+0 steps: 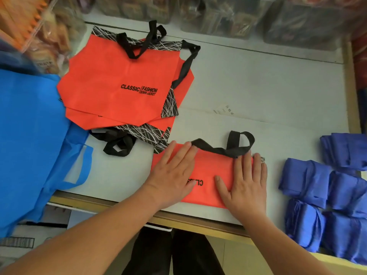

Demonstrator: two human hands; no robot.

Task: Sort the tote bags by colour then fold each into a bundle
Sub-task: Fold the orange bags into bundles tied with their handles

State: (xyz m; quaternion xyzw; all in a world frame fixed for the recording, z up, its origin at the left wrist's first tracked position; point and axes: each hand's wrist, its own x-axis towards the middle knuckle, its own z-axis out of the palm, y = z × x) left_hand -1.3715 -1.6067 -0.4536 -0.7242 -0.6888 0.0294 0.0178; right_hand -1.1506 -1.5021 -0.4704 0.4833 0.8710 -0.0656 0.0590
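A folded orange tote bag (212, 171) with black handles lies at the front edge of the white counter (258, 92). My left hand (174, 173) presses flat on its left part, fingers straight. My right hand (246, 185) presses flat on its right part, fingertips at the black handle strap (234, 149). Behind them a stack of unfolded orange tote bags (123, 84) lies flat, printed "CLASSIC FASHION". Light blue tote bags (33, 135) are spread at the left, hanging over the counter edge. Several folded dark blue bundles (335, 195) sit at the right.
Clear plastic bins of packaged goods (228, 14) line the back of the counter. More packaged items (39, 36) are piled at the back left. The counter's yellow front edge (198, 219) runs under my wrists. A paper label (226, 110) lies mid-counter.
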